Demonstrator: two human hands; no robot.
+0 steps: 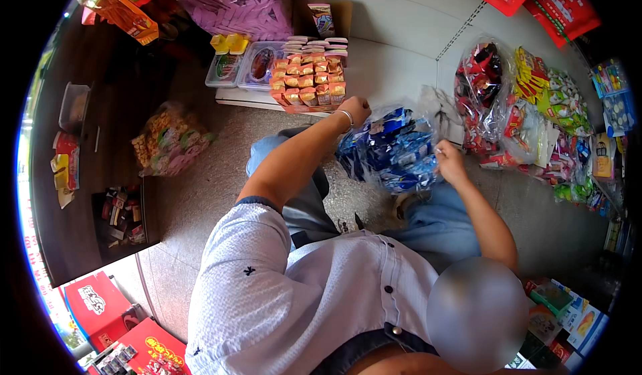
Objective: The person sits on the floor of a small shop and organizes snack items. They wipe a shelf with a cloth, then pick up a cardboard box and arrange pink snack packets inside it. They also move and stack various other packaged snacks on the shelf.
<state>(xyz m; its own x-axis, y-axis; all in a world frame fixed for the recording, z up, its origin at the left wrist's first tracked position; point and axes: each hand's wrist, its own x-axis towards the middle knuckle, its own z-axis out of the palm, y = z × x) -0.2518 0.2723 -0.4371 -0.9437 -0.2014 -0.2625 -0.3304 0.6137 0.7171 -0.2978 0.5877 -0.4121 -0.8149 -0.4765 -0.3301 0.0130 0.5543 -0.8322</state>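
Between my two hands hangs a clear plastic bag (394, 149) filled with small dark-blue and light-blue packets. My left hand (358, 111), with a bracelet at the wrist, is closed on the bag's upper left edge. At its right side, my right hand (451, 161) pinches the clear film with bent fingers. The bag is held above the floor, in front of my knees. Close beyond my left hand stands a box of orange packets (307, 84) on the low white shelf (394, 67).
Bags of red and black packets (480, 87) and green packets (565, 101) stand to the right. Lidded clear tubs (261, 65) and a large bag of purple sticks (234, 4) sit at the back left. A bag of snacks (170, 137) lies near the dark cabinet (73, 221).
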